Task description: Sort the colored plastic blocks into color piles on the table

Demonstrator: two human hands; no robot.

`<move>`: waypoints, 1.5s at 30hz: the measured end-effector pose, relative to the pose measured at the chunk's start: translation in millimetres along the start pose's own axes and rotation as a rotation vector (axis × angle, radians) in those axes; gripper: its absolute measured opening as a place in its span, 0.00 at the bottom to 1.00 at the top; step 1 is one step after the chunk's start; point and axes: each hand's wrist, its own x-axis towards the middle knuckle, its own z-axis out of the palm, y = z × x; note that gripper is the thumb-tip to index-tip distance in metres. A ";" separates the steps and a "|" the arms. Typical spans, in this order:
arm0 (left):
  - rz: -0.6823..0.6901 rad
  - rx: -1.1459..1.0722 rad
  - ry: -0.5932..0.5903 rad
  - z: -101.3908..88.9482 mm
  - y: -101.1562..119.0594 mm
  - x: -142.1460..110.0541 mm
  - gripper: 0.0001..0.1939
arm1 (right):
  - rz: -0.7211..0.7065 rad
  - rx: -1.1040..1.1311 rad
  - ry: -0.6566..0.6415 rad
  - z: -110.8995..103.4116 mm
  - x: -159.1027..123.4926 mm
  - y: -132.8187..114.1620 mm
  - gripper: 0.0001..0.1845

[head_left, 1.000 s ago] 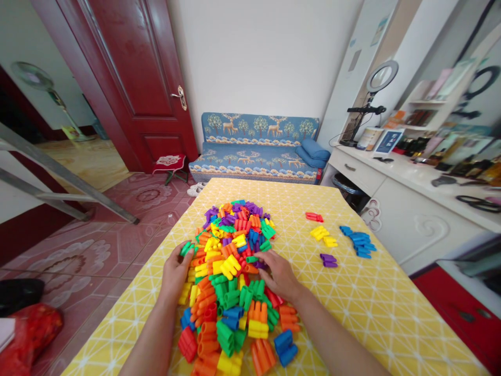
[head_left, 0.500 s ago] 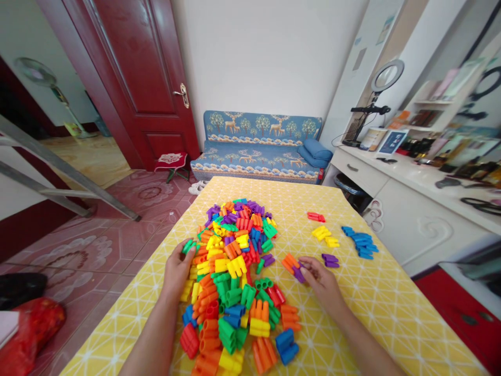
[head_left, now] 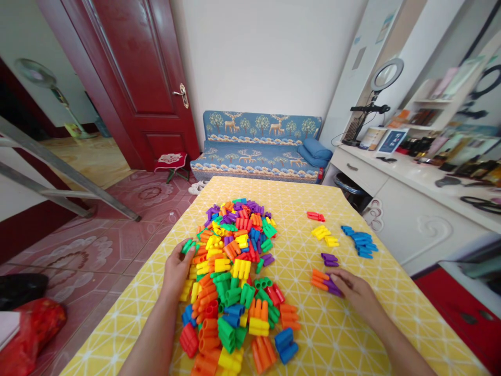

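My right hand (head_left: 354,290) pinches a purple plastic block at the right part of the table; an orange tube block (head_left: 320,280) sits against its end, and the two look joined. Just beyond them lies a separate purple block (head_left: 330,259). At the left edge of a big mixed heap of tube blocks (head_left: 230,250), my left hand (head_left: 176,267) has its fingers closed around a green block (head_left: 188,246). The heap holds red, orange, yellow, green, blue and purple pieces.
On the table's right side lie a red block (head_left: 315,216), yellow blocks (head_left: 324,236) and a group of blue blocks (head_left: 360,241). A yellow patterned cloth (head_left: 352,339) covers the table. Beyond stand a blue sofa (head_left: 258,151) and, to the right, a white dresser (head_left: 410,209).
My right hand has moved right, away from the heap, carrying the orange and purple blocks toward the lone purple block. The left hand stays in place.
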 end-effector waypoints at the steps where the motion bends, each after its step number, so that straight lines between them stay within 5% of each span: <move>1: 0.000 0.000 -0.002 0.1 0.7 -0.3 0.29 | -0.036 -0.064 -0.016 3.5 -0.9 -5.8 0.20; 6: 0.012 0.033 -0.004 0.8 3.2 -0.4 0.29 | -0.160 -0.322 -0.052 16.8 -3.9 -32.9 0.20; 12: -0.006 0.035 0.000 0.2 1.8 0.3 0.30 | -0.219 -0.377 -0.104 38.4 -8.3 -50.4 0.15; 18: 0.004 0.048 -0.001 -0.5 0.9 0.8 0.30 | -0.304 -0.358 -0.064 64.5 -13.2 -58.2 0.24; 24: 0.011 0.036 0.004 0.1 2.9 -0.5 0.29 | -0.209 -0.353 -0.045 72.0 -9.7 -60.0 0.32; 28: 0.003 -0.028 -0.001 1.3 5.1 -1.5 0.30 | -0.188 -0.259 0.008 65.8 -16.0 -54.9 0.38; 34: -0.001 0.005 -0.002 0.8 4.1 -0.5 0.29 | -0.313 -0.247 -0.023 42.5 -27.3 -34.4 0.14; 45: 0.009 0.002 -0.005 0.2 0.9 -0.5 0.29 | -0.276 -0.200 0.215 -0.5 -13.4 28.4 0.15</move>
